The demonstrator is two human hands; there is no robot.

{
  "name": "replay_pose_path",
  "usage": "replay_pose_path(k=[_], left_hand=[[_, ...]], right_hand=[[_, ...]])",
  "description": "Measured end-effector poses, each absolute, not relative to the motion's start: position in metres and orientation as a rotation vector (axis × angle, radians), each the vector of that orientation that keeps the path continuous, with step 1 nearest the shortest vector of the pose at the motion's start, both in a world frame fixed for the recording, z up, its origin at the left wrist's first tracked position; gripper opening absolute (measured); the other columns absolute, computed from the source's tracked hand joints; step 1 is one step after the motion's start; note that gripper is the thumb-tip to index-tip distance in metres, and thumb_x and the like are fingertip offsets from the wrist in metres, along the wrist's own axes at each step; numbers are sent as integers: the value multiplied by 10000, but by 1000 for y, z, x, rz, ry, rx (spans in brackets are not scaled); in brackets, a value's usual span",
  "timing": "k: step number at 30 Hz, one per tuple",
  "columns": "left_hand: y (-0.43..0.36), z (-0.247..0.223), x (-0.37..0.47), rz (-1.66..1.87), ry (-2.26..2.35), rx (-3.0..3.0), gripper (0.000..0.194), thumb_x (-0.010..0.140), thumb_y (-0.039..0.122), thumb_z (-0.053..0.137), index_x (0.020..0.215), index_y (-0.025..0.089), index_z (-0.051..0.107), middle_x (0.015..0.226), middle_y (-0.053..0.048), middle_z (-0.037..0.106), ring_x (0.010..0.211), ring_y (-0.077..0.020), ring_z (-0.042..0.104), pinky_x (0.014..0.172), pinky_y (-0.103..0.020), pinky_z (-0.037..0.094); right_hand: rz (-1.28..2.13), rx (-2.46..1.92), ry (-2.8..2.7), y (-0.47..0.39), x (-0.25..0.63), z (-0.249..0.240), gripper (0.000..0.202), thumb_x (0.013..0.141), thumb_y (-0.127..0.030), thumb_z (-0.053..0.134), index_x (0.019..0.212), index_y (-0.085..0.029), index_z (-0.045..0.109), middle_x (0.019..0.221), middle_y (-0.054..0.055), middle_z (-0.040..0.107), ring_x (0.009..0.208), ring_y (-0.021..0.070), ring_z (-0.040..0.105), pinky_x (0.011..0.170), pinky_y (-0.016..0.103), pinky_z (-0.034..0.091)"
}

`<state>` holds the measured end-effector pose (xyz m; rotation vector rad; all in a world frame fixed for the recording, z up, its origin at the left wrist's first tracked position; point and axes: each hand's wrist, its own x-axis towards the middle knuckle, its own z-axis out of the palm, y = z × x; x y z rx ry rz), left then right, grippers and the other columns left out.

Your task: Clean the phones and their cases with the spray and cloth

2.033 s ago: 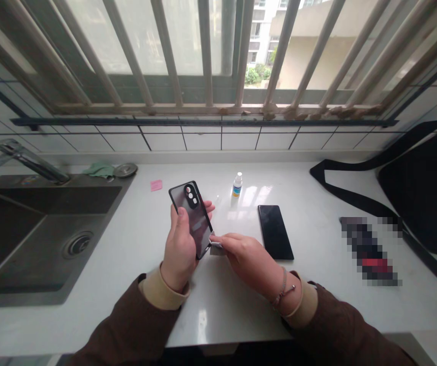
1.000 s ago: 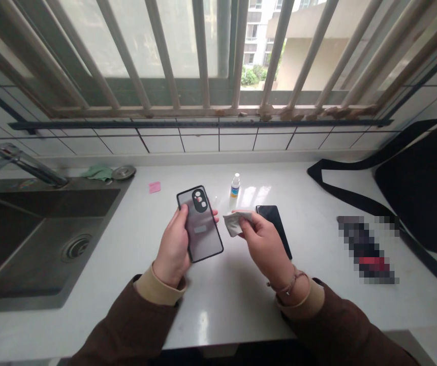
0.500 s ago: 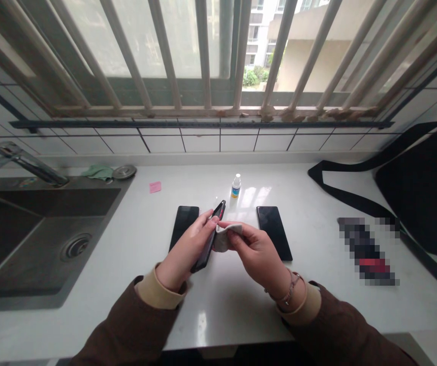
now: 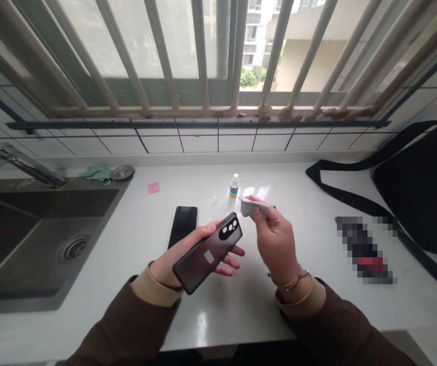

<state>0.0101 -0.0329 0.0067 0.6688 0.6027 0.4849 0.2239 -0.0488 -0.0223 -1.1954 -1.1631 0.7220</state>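
Phone case [image 4: 195,268] is in the left hand [image 4: 186,244], held tilted above the counter [image 4: 127,264], camera holes [image 4: 229,227] at the far end. Should be light, fairly stiff with some flex, smooth back probably slick; best gripped by the long edges. Left thumb lies along one long edge, other fingers loosely spread underneath. Right hand [image 4: 276,236] pinches a grey piece [image 4: 247,207], cloth or wipe, can't quite tell, beyond-right of the case, not touching it. Relative to the case: black phone [image 4: 183,221] beyond-left, white bottle [image 4: 234,189] beyond, pink note [image 4: 153,188] farther beyond-left, sink [image 4: 12,304] far left, black strap [image 4: 336,165] far right.
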Motion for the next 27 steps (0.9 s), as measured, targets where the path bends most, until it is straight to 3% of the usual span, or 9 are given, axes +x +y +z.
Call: replay_pose_path(k=[5,9,12,16,18,23,27], left_hand=[[-36,12,10,453,533,721,728,1023,558,559,1670,295,353,1168,-194,799,982,-338,810,884,-467,611],[-34,13,9,522,528,687,834,1009,578,555,1724,293,233,1164,-202,807,945,-336,814,838,-443,611],[-29,14,6,585,552,623,784,1003,602,523,1668,207,394,1210,-237,798,960,-337,814,866,-444,616],[-24,15,7,674,632,523,665,979,609,513,1351,92,702,1256,-257,783,1008,-358,809,938,-469,619],[-23,16,10,691,661,493,623,976,587,531,1316,101,719,1265,-237,785,1027,-376,811,948,-485,622],[-26,13,17,740,682,452,628,998,510,561,1543,197,560,1298,-196,779,1091,-413,800,866,-516,651],[-29,8,19,834,725,477,542,1014,394,599,1530,230,578,1246,-147,798,1015,-345,812,811,-450,663]], right_hand=[[706,-1147,-1506,-57,221,-18,325,1116,-302,538,1348,-286,764,1282,65,810,1138,251,783,1043,467,638],[712,-1144,-1474,-55,220,-22,332,1119,-311,545,1378,-293,752,1352,55,790,1249,258,752,1103,473,608],[730,-1133,-1463,-52,219,-23,324,1108,-314,570,1369,-287,762,1374,53,783,1295,263,734,1159,483,576],[789,-1161,-1424,-50,218,-24,302,1091,-361,605,1312,-279,795,1321,63,805,1261,279,748,1159,498,576],[883,-1170,-1367,-49,217,-25,312,1082,-402,620,1300,-272,801,1293,72,813,1232,285,755,1137,500,589],[1203,-1130,-1142,-45,215,-33,389,1054,-478,646,1317,-231,791,1204,91,827,1064,262,788,1018,473,644],[1215,-1133,-1069,-42,214,-40,415,1020,-491,676,1323,-233,793,1258,88,811,1155,264,752,1060,460,611]])
